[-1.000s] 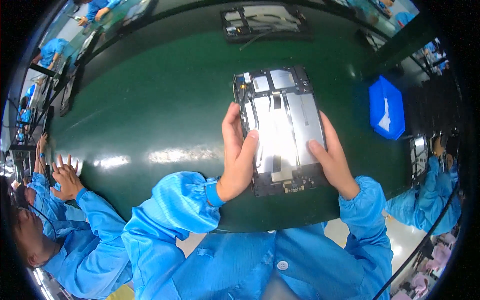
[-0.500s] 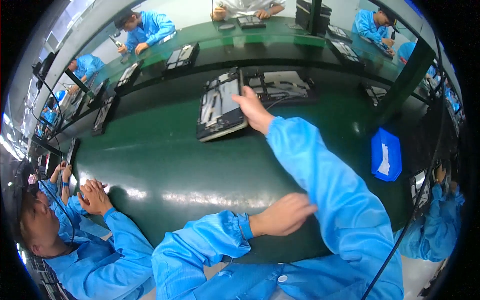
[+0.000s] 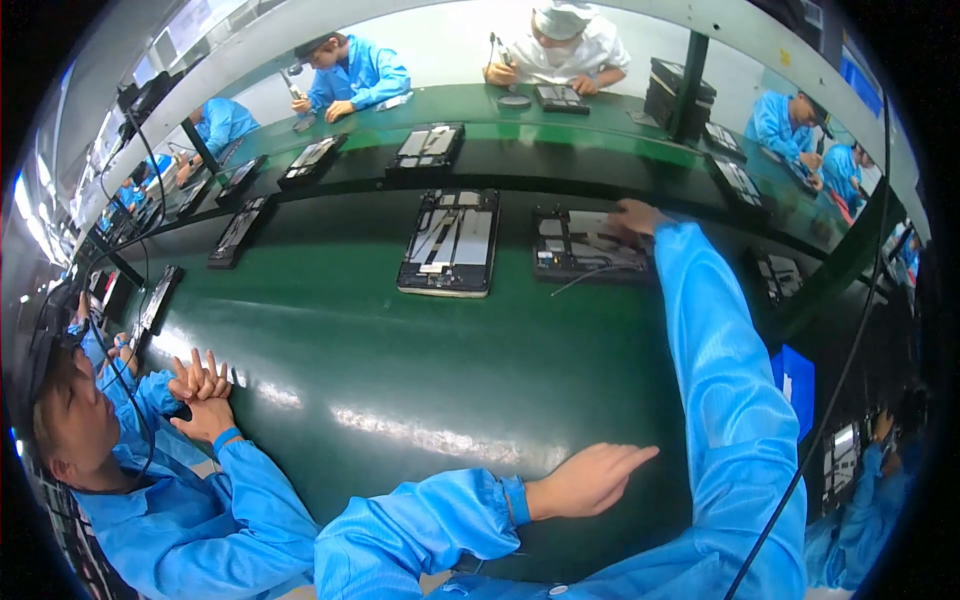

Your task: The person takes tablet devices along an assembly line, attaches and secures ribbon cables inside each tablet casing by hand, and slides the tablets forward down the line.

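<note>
My right hand (image 3: 637, 218) reaches over the far right part of an opened tablet (image 3: 575, 240), whose inner boards and pale panels show. Its fingers are blurred and partly hidden, so their grip is unclear. A loose thin cable (image 3: 590, 275) trails from that tablet's near side. To the left, a second opened tablet (image 3: 448, 245) lies on the green table with no hand on it. My left hand (image 3: 590, 482) rests low over the near part of the table, fingers stretched out to the right, holding nothing.
On the left a co-worker's clasped hands (image 3: 205, 395) rest at the table (image 3: 350, 350). More opened tablets lie along the raised shelf (image 3: 370, 190). A blue bin (image 3: 795, 388) stands to the right of my right sleeve. Dark upright posts (image 3: 692, 90) and a hanging cable (image 3: 835, 400) cross the view.
My right hand has let go of the left tablet, which now lies flat, and has moved right to the other tablet. The left hand's fingers have straightened. The view has shifted.
</note>
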Demonstrator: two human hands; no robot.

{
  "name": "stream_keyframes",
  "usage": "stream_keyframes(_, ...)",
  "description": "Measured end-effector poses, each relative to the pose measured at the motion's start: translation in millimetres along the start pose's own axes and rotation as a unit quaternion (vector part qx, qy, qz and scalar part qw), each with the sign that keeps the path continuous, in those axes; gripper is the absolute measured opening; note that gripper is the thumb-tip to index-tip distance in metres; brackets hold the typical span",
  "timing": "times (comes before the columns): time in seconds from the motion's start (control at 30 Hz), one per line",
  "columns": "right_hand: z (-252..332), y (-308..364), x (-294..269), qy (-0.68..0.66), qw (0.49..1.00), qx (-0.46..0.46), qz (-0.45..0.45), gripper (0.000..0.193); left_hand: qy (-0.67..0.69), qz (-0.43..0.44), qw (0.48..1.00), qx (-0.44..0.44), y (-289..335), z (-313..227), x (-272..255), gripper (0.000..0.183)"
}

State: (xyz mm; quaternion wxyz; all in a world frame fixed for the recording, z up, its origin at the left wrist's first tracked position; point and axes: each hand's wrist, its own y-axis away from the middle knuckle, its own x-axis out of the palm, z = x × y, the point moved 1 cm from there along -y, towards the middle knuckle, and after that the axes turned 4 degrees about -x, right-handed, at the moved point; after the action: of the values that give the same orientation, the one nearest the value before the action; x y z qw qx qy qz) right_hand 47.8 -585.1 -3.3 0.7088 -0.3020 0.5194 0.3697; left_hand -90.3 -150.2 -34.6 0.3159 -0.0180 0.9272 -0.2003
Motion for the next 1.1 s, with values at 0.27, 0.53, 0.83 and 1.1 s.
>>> stream_keyframes(0.27,26.0,14.3,-16.5,-0.130,0.965,-0.004,0.227,0.052,-0.010,-0.016,1.000,-0.001,-2.5,3.4,0.1,0.058)
stream_keyframes(0.53,74.2,66.6,-95.7,-0.196,0.959,-0.143,0.148,0.064,0.040,-0.108,0.984,-0.135,-1.6,18.5,-10.8,0.053)
stream_keyframes(0.83,60.1,261.3,-84.3,-0.544,0.837,0.024,-0.051,0.052,0.120,-0.236,0.954,-0.140,-13.3,23.8,-17.6,0.108)
stream_keyframes(1.1,60.2,405.8,6.5,-0.638,0.754,0.131,-0.085,0.051,-0.035,-0.089,0.963,-0.252,26.4,-26.5,12.9,0.084)
